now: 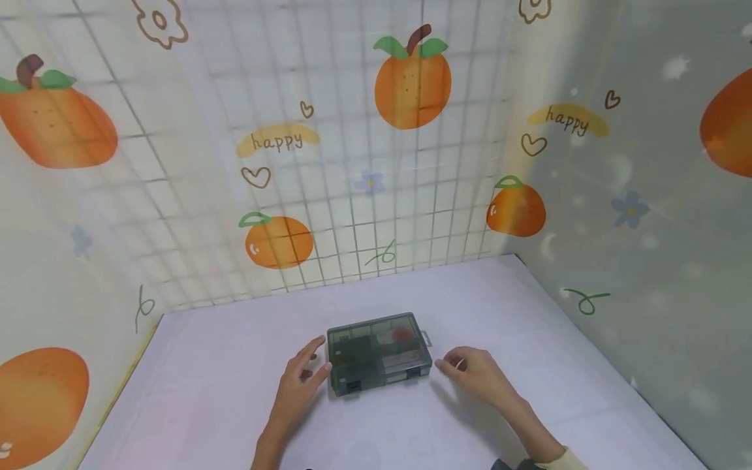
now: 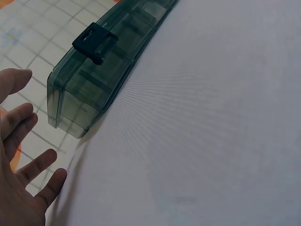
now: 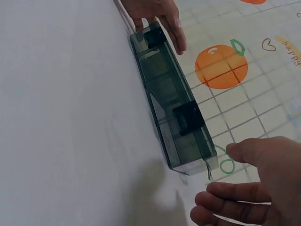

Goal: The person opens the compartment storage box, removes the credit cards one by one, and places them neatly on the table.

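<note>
A: Here we are, low in the head view, at about six o'clock from its centre: a flat, rectangular case of smoky green, see-through plastic (image 1: 378, 375), lying on the white tabletop (image 1: 223, 391).

B: And what's inside?

A: Several compartments, by the look of the inner walls (image 2: 96, 82)! Toward two o'clock, under the lid (image 1: 358, 331), a round reddish shape (image 1: 403, 335); toward four, something pale and flat (image 1: 402, 360). The nine o'clock side is darker, and I cannot tell what it contains.

B: How's the case itself looking?

A: Glossy, corners rounded, lid down. Two black latches (image 3: 188, 117) on the wall facing the person, at seven and four o'clock, and a small clear loop (image 1: 427, 339) sticking out near three.

B: Now the hands!

A: Left hand (image 1: 299, 375) at about eight o'clock of the case, fingers spread, thumb well apart from them, nothing in its grasp. The left wrist view shows a gap between thumb and plastic.

B: And the right hand (image 1: 478, 375)?

A: Just beside the other end, around four o'clock! Thumb and fingers apart, fingers loosely bent, nothing between them. Behind it all, at twelve, a white sheet printed with oranges (image 1: 329, 163).
</note>
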`<state>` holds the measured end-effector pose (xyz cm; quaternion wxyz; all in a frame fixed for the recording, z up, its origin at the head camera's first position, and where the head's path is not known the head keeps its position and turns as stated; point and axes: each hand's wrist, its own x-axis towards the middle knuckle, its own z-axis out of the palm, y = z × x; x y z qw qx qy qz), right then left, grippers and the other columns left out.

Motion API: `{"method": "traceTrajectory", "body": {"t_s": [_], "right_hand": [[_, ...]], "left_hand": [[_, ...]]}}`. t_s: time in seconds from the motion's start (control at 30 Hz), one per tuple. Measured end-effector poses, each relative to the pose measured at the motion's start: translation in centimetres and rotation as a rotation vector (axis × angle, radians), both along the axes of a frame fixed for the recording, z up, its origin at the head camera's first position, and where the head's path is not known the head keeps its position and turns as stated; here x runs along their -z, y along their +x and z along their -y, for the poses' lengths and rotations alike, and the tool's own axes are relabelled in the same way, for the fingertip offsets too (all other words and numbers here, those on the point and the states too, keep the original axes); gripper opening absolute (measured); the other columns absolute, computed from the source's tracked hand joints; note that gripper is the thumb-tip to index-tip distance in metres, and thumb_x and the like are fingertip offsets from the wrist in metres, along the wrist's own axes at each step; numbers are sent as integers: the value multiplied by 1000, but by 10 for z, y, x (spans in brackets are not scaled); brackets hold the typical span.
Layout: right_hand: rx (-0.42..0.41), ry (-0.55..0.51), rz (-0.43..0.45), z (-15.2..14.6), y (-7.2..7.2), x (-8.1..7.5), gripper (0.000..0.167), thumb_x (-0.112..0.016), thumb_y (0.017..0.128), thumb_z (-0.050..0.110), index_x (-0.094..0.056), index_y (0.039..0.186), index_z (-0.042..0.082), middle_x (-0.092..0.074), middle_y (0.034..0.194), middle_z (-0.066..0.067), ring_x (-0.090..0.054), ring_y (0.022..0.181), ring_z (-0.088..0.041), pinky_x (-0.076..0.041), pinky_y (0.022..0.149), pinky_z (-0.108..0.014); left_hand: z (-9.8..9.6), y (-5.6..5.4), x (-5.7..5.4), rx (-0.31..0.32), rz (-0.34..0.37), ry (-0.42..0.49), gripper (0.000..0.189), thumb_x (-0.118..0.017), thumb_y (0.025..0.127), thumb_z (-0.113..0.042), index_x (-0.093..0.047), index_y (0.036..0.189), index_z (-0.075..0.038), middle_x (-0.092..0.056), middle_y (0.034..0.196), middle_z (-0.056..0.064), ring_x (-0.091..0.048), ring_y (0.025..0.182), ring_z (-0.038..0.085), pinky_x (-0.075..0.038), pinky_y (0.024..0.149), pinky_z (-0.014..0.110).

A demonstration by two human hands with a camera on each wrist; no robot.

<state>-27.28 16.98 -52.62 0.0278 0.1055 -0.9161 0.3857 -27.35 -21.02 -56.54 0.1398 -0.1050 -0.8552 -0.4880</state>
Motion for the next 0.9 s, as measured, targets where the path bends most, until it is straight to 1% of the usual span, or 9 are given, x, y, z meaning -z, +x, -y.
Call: {"method": "traceTrajectory", "body": {"t_s": [0.03, 0.1, 0.2, 0.3, 0.4, 0.5, 0.67, 0.8, 0.9], "right_hand": [[-10, -17, 14, 1, 0, 1, 32, -70, 93, 45, -74, 97, 14, -68, 86, 9, -59, 74, -8, -50, 62, -28], [-37, -43, 39, 3, 2, 3, 35, -69, 93, 46, -74, 98, 13, -69, 87, 7, -60, 74, -10, -51, 62, -28], [-64, -68, 78, 7, 3, 5, 38, -66, 94, 48, -74, 100, 11, -71, 85, 5, -62, 74, -11, -53, 62, -30], [-74, -88, 117, 11, 4, 9, 40, -64, 95, 49, -76, 99, 12, -72, 82, 6, -64, 74, -12, -54, 64, -32], [-76, -114, 144, 14, 4, 12, 42, -63, 96, 51, -76, 99, 12, -72, 81, 6, -65, 73, -12, -53, 63, -32], [-83, -149, 149, 18, 3, 14, 43, -62, 96, 51, -77, 98, 10, -72, 80, 5, -66, 70, -14, -53, 60, -31], [-95, -238, 172, 25, 4, 14, 44, -63, 97, 47, -76, 94, 6, -71, 77, -1, -66, 67, -18, -55, 56, -29], [-80, -291, 193, 31, 5, 14, 43, -65, 96, 43, -76, 89, 2, -71, 72, -4, -66, 62, -18, -56, 54, -29], [-63, -301, 215, 35, 5, 15, 45, -65, 97, 44, -75, 85, 2, -70, 70, -4, -65, 60, -17, -55, 54, -29]], "left_hand": [[0, 1, 0, 0, 5, 0, 56, -67, 97, -36, -48, 149, -31, -45, 152, -10, -48, 124, 20, -48, 92, 44], [-1, 1, 1, 2, -1, -6, 56, -68, 97, -33, -49, 149, -27, -46, 152, -10, -48, 124, 21, -47, 92, 45], [-2, 3, -1, 8, -2, -1, 56, -69, 97, -30, -49, 149, -26, -46, 151, -10, -48, 124, 22, -47, 92, 48], [-4, 4, -1, 18, -4, 11, 55, -69, 97, -28, -50, 149, -25, -47, 151, -11, -48, 124, 24, -46, 93, 49], [-4, 3, 0, 27, -2, 11, 55, -70, 96, -25, -51, 148, -24, -47, 151, -12, -48, 125, 25, -45, 93, 49], [-3, 2, 3, 24, 4, -9, 55, -71, 96, -27, -52, 147, -25, -46, 151, -15, -49, 125, 22, -45, 95, 48], [-3, 0, 7, 20, 15, -17, 55, -71, 94, -33, -53, 146, -29, -46, 150, -19, -50, 124, 16, -44, 98, 48], [-2, -1, 10, 24, 7, -40, 56, -70, 94, -39, -52, 146, -31, -44, 151, -20, -50, 125, 14, -44, 99, 46], [-2, 0, 10, 36, 5, -50, 57, -70, 94, -42, -52, 147, -31, -43, 152, -21, -48, 125, 13, -45, 99, 45]]}}
